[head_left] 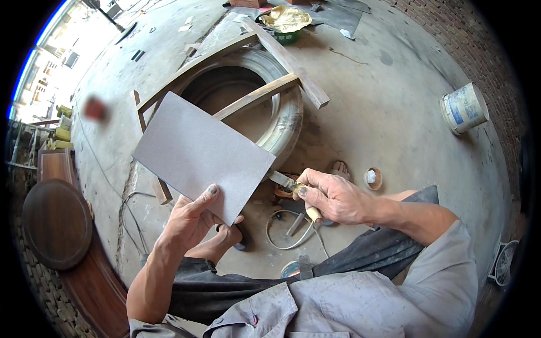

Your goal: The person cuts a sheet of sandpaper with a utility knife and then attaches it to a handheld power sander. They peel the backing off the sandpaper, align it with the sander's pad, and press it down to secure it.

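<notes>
My left hand grips a stiff grey sheet, which looks like sandpaper, by its near edge with the thumb on top. The sheet is tilted above a wooden frame that rests on a tire. In my right hand is a flat-bladed tool with a pale wooden handle, a chisel or scraper. Its blade points left to the sheet's right corner. The blade's tip is hidden there, so I cannot tell whether it touches the sheet.
On the floor are a cable loop, a small round dish and a white bucket. A green basin stands beyond the tire. Dark wooden furniture with a round panel lies at the left. A brick wall runs at the right.
</notes>
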The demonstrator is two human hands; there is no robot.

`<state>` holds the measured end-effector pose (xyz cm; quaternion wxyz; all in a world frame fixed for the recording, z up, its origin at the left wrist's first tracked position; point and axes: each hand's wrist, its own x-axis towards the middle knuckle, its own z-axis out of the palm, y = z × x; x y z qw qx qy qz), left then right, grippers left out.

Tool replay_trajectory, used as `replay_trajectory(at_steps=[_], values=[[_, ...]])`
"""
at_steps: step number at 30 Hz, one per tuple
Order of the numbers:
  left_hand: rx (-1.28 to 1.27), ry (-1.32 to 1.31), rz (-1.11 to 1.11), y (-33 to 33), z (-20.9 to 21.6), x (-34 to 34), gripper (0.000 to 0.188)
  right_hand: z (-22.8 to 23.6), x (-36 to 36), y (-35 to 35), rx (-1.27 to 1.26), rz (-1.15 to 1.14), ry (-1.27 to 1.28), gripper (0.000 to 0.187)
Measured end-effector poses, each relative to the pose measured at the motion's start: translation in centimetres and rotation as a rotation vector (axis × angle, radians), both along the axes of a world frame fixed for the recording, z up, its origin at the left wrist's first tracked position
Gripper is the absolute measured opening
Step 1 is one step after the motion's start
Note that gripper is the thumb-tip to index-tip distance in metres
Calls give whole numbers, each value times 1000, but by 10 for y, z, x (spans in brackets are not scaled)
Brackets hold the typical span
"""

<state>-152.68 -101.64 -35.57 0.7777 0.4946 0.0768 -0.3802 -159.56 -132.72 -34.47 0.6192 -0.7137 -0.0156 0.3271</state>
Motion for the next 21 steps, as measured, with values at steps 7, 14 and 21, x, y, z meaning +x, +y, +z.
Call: replay_trajectory(at_steps=[7, 14, 21], values=[[118, 49, -58, -12, 1, -16, 53, -4, 5, 6, 63, -62, -55, 32], [128, 26, -110, -5, 7, -19, 60, 2, 0, 5, -46, -7, -171, 32], [66, 46, -133, 22, 4, -15, 65, -5, -12, -4, -19, 28, -152, 34]])
